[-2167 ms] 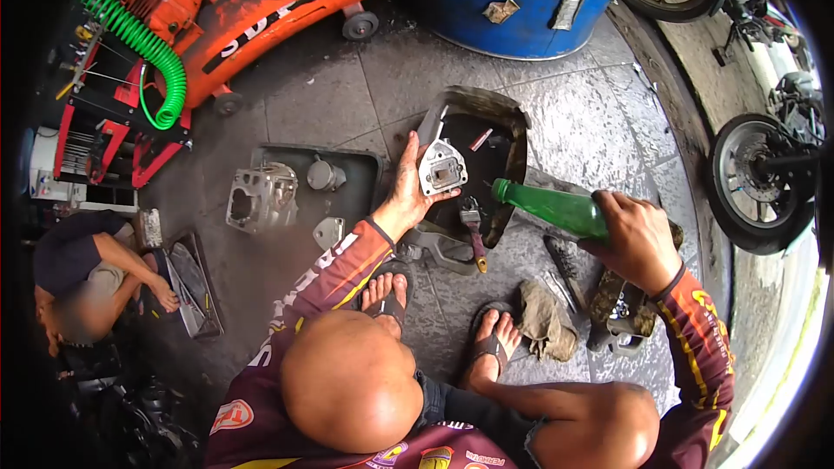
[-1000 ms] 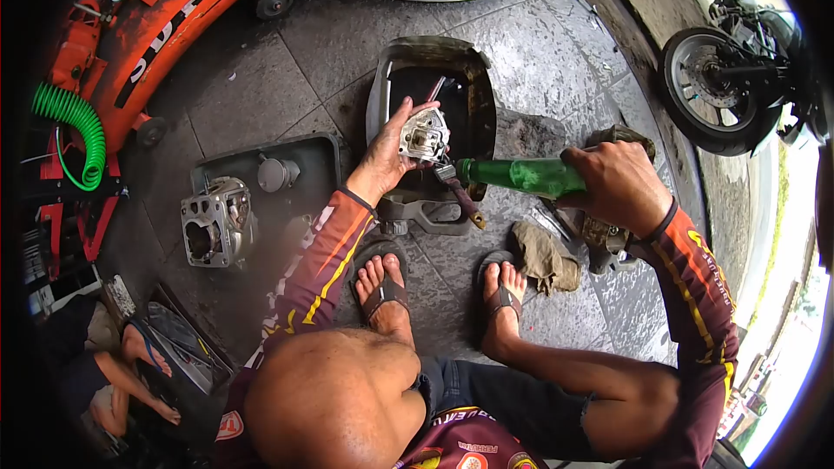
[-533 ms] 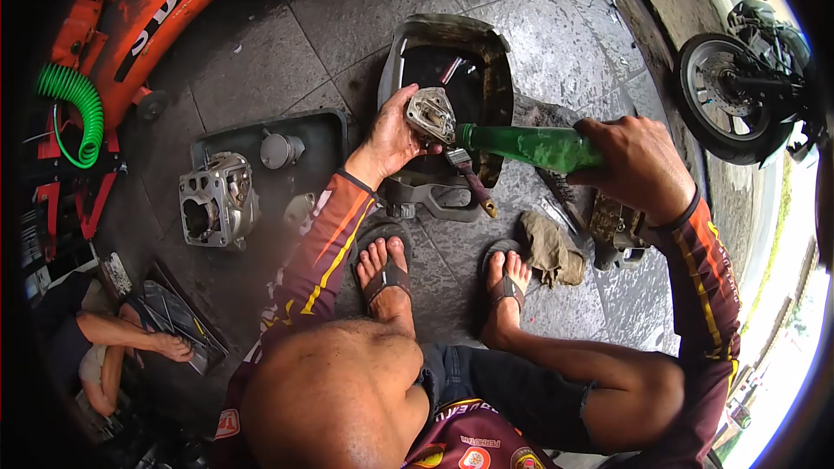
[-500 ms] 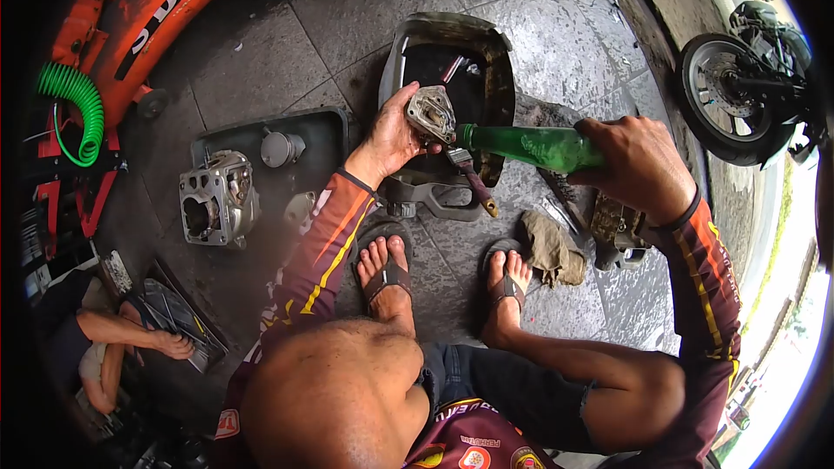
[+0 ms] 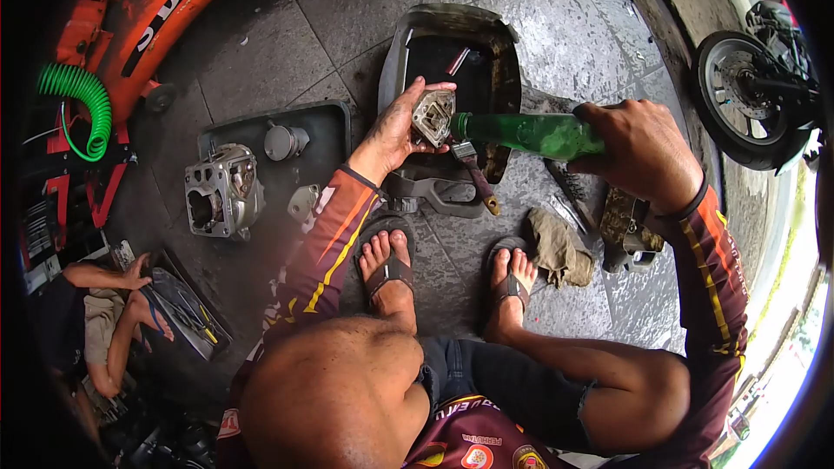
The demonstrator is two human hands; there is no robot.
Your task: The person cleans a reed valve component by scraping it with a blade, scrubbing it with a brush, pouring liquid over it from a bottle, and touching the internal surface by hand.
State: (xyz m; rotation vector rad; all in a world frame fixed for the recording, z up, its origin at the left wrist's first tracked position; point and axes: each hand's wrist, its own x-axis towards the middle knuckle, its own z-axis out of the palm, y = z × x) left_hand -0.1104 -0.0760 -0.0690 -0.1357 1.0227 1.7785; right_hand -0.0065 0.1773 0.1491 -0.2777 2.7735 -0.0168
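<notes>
My left hand (image 5: 393, 137) is closed around a small grey metal engine part (image 5: 433, 118) with a cavity and holes in its face, holding it above a dark plastic basin (image 5: 396, 61). In my right hand (image 5: 645, 155) is a green bottle (image 5: 530, 134), gripped at its base end and lying nearly level. The bottle's mouth points left and sits right beside the metal part; whether they touch, or any liquid comes out, I cannot tell. Just below the part, a paintbrush (image 5: 474, 175) rests across the basin's near rim.
Left of the basin, a metal engine block (image 5: 222, 194) and a piston (image 5: 285, 142) are at a black tray (image 5: 340, 120). A rag (image 5: 559, 248) and a dirty metal part (image 5: 624, 231) lie near my right foot. Another person's hand (image 5: 135, 273) shows at lower left.
The metal part has turned in my left hand, its face now angled more toward the bottle. The other person's hand at lower left has moved up and left. The view has shifted slightly.
</notes>
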